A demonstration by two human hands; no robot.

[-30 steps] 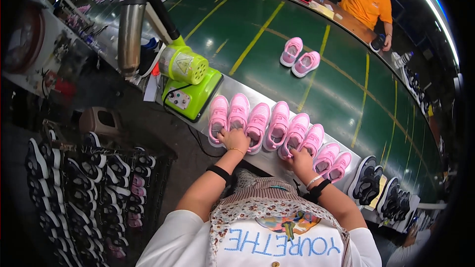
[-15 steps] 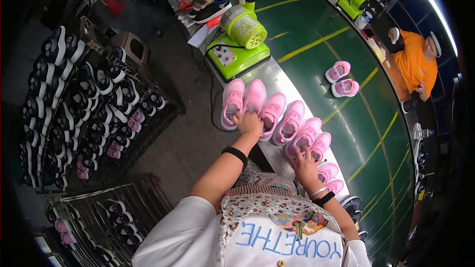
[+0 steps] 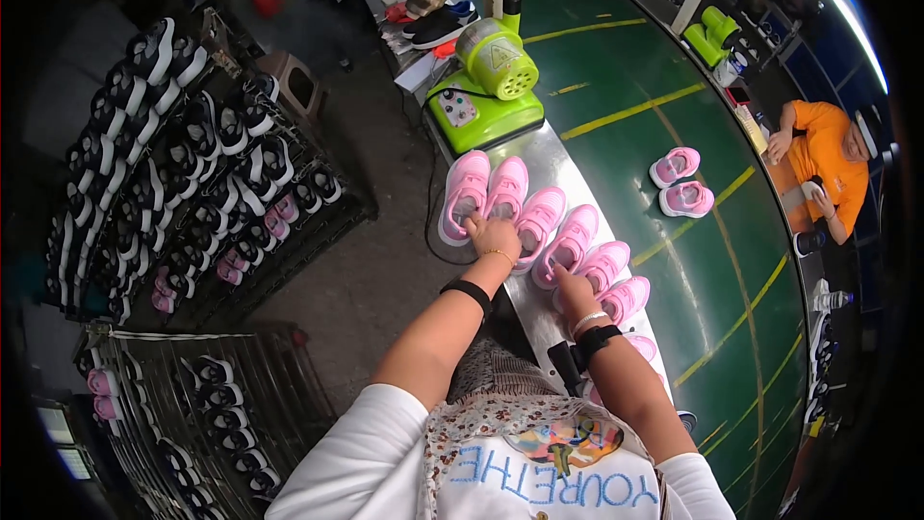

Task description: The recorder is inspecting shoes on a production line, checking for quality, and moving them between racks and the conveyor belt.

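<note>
A row of several pink sneakers with white soles runs along the metal bench edge. My left hand [image 3: 496, 239] is closed at the heel opening of the second sneaker [image 3: 506, 183], its fingers partly inside. The leftmost sneaker [image 3: 467, 188] touches it on one side, the third sneaker [image 3: 541, 215] on the other. My right hand [image 3: 576, 293] is closed at the heel of the fourth sneaker [image 3: 576, 229], beside the fifth sneaker [image 3: 607, 262]; its fingers are mostly hidden. Another sneaker [image 3: 628, 297] lies right of that hand, and my right forearm partly covers more pink ones.
A green machine [image 3: 486, 106] stands on the bench [image 3: 549, 156] beyond the row. Two pink shoes [image 3: 685, 198] rest on the green conveyor belt [image 3: 635, 164]. Shoe racks [image 3: 318, 202] fill the left side. Across the belt sits a person in orange [image 3: 833, 164].
My right hand has shifted left from the fifth sneaker to the fourth one's heel. My left hand stays at the second sneaker. The whole view has swung slightly.
</note>
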